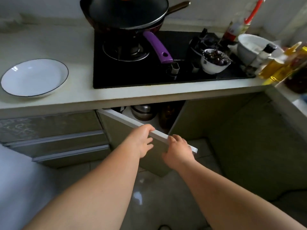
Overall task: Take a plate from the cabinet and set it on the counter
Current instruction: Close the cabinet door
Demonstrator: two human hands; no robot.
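A white plate (34, 77) with a thin dark rim lies on the pale counter (79, 47) at the left. Below the stove, the cabinet door (119, 128) stands partly open, swung out toward me. My left hand (141, 140) grips the door's top edge with its fingers curled over it. My right hand (178, 151) holds the same edge a little farther toward the door's free end. Inside the cabinet I see a stack of metal bowls (143, 111) and a brown jar (167, 114); the cabinet's remaining contents are hidden.
A black stove (166, 75) carries a lidded pan (126, 12) with a purple handle and a bowl of dark fruit (215, 61). Oil bottles (279, 65) and a white bowl (252, 47) crowd the right. Drawers (54, 138) sit left of the door.
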